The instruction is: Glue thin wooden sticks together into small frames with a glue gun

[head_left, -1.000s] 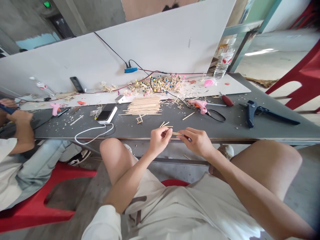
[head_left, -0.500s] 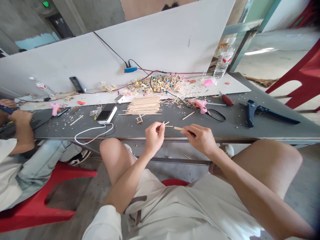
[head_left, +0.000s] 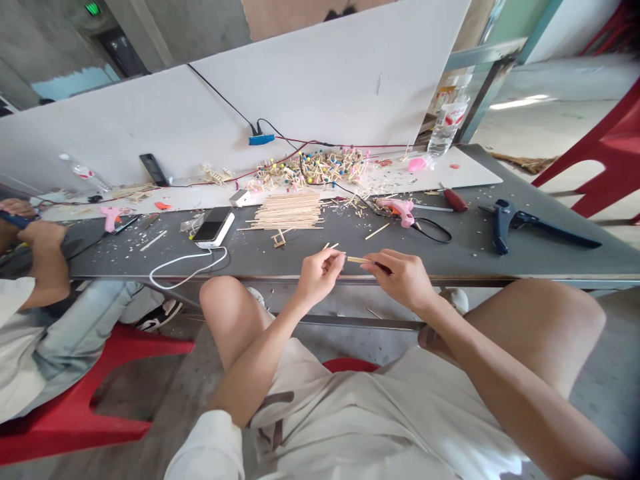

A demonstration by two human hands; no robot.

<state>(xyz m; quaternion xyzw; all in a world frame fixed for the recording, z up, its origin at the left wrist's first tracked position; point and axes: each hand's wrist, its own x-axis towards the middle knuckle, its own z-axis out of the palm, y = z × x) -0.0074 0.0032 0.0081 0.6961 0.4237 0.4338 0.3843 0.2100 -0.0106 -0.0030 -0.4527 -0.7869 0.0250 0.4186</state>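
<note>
Over the table (head_left: 475,263) edge, right hand (head_left: 400,277) pinches a stick (head_left: 356,259) (light, brittle, hold by its end), left hand (head_left: 320,275) pinched shut beside it.

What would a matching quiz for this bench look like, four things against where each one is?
Things:
1 short stick
2 phone
3 dark blue tool
4 stick pile

Places:
A on a white block
B lying toward the right end of the table
C pinched in the right hand
D mid-table, right of the phone

Pairs: 1-C, 2-A, 3-B, 4-D
</note>
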